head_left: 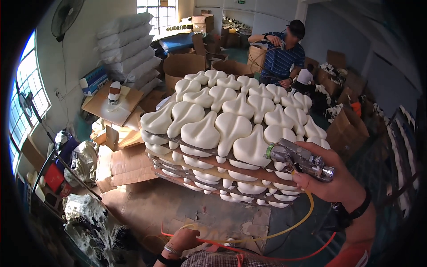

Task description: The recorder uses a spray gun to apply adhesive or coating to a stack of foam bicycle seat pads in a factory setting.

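My right hand (334, 178) grips a metal spray gun (299, 156), its green-ringed nozzle aimed left over the near right corner of the stack. White bicycle saddle pads (233, 128) lie close together on top, wide and narrow ends alternating. More pads show in layers between thin boards (202, 148) below. A yellow hose (307, 212) hangs from beneath the gun and curves down to my left hand (183, 239). That hand is low in front of me, its fingers curled around the yellow hose. An orange hose (284, 258) runs past the same hand.
Across the stack stands a co-worker (284, 55) holding up another spray gun. Cardboard boxes (129, 164) and a fan on a stand (29, 104) are at left. White sacks (126, 44) are piled behind. Racks of pads (398, 164) stand at right.
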A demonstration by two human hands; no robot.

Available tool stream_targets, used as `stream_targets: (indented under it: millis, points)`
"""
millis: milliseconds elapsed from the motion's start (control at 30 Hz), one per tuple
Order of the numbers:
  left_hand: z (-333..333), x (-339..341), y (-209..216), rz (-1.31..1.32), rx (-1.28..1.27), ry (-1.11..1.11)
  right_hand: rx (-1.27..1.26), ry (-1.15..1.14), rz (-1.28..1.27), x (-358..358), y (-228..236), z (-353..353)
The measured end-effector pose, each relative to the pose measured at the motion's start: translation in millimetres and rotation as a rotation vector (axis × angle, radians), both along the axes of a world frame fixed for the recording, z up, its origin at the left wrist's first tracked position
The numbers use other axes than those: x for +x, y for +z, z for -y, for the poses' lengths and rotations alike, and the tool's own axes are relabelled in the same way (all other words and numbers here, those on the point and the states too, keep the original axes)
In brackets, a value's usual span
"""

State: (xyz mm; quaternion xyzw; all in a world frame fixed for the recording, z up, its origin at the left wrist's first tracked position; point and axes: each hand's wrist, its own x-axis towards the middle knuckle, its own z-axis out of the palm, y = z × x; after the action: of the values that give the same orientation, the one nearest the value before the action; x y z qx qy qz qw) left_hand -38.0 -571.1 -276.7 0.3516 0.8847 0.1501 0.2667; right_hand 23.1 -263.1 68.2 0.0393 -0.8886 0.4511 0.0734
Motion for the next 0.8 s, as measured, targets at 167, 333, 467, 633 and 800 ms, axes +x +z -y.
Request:
stream_targets:
  millis: [167, 333, 467, 633, 800]
  points:
    - [-27, 0, 4, 0.018, -0.057, -0.027, 0.085, -0.231, -0.109, -10, -2, -55]
    - [-41, 4, 6, 0.035, -0.034, -0.012, -0.033, -0.268, -0.081, -10, -5, -87]
    - [-47, 7, 1, 0.040, 0.038, 0.013, 0.048, -0.396, -0.132, -36, -4, -104]
    - [-46, 10, 4, 0.038, -0.019, 0.039, 0.056, -0.273, -0.169, -34, -11, -106]
    - [-35, 17, 1, 0.067, -0.053, 0.038, 0.009, -0.326, -0.116, -37, -11, -103]
